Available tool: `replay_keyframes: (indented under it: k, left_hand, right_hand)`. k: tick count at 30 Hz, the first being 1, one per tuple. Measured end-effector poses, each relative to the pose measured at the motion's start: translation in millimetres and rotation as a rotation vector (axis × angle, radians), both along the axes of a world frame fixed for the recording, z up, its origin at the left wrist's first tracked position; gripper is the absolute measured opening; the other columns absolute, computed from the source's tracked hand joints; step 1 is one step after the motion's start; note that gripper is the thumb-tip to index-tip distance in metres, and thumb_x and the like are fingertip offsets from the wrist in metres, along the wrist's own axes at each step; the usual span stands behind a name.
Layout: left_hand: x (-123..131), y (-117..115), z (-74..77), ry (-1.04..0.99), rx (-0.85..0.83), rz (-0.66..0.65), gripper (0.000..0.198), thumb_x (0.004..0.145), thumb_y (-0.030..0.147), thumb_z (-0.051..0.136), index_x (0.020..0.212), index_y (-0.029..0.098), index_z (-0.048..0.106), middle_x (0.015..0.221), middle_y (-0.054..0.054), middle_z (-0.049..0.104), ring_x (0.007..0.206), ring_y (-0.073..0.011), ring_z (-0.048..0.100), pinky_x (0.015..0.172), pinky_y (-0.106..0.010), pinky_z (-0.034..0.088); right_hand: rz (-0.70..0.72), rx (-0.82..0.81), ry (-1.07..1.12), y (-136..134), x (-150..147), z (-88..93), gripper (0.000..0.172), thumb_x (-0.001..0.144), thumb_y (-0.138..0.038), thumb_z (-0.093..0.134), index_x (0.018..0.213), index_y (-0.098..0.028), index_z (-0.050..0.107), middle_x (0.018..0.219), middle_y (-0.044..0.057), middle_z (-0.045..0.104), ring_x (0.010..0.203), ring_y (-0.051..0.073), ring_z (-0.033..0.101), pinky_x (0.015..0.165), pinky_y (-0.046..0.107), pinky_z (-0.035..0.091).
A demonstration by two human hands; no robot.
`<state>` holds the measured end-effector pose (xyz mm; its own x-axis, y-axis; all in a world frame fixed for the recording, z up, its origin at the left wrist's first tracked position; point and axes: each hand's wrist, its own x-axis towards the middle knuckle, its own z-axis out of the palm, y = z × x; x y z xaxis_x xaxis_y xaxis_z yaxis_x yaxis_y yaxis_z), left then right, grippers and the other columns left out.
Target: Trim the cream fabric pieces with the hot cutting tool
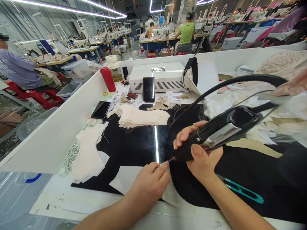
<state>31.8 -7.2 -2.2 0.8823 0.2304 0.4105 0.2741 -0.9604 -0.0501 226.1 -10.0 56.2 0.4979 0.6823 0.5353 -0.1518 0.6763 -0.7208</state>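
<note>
My right hand [203, 159] is wrapped round a black hand-held tool [223, 129] with a silver lever along its side and a thick cable [230, 80] at the rear. Its narrow metal tip points down and left, close to the fingertips of my left hand [152, 180]. With fingers drawn together, my left hand grips the edge of a pale fabric piece [126, 177] lying on a shiny black sheet [124, 145]. What lies under these fingers is partly hidden. Teal-handled thread snips [244, 190] rest below my right forearm.
Stacked cream fabric pieces [144, 115] lie behind my hands; another stack [87, 153] is at left by green cord [69, 159]. Two phones, a red bottle [107, 79] and a white metal box [155, 75] stand farther back. Another person's hand [296, 83] shows at upper right.
</note>
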Motion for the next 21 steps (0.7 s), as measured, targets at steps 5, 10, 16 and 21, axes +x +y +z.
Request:
replay_keyframes:
  k: [5, 10, 16, 21]
  left_hand:
    - [1, 0, 4.0, 0.002, 0.046, -0.026, 0.031, 0.113, -0.003, 0.049, 0.107, 0.015, 0.074, 0.13, -0.013, 0.083, 0.105, -0.0199, 0.079, 0.09, -0.034, 0.064]
    - [0, 0, 2.1, 0.038, 0.015, -0.037, 0.026, 0.114, -0.001, 0.053, 0.125, 0.007, 0.074, 0.137, -0.018, 0.08, 0.115, -0.0218, 0.079, 0.094, -0.035, 0.063]
    - [3, 0, -8.4, -0.016, 0.063, -0.029, 0.027, 0.117, 0.001, 0.052, 0.124, 0.008, 0.077, 0.132, -0.013, 0.083, 0.12, -0.0188, 0.078, 0.093, -0.032, 0.062]
    - [1, -1, -12.5, 0.053, 0.018, -0.002, 0.025, 0.119, 0.008, 0.054, 0.13, 0.008, 0.077, 0.141, -0.015, 0.08, 0.12, -0.0215, 0.078, 0.092, -0.036, 0.064]
  right_hand:
    - [-0.025, -0.025, -0.015, 0, 1, 0.2, 0.045, 0.088, -0.05, 0.099, 0.118, -0.032, 0.071, 0.083, -0.004, 0.073, 0.061, 0.017, 0.068, 0.051, 0.03, 0.062]
    - [-0.022, -0.029, -0.024, 1, 1, -1.2, 0.045, 0.089, -0.05, 0.098, 0.119, -0.033, 0.07, 0.085, -0.004, 0.072, 0.062, 0.017, 0.068, 0.052, 0.032, 0.062]
    - [-0.038, -0.029, -0.043, 0, 1, -2.4, 0.047, 0.089, -0.052, 0.097, 0.12, -0.031, 0.068, 0.084, -0.004, 0.07, 0.062, 0.016, 0.067, 0.052, 0.03, 0.061]
    - [-0.04, -0.041, -0.044, 0, 2, -1.6, 0.046, 0.088, -0.053, 0.097, 0.118, -0.033, 0.069, 0.084, -0.005, 0.07, 0.062, 0.017, 0.067, 0.052, 0.031, 0.061]
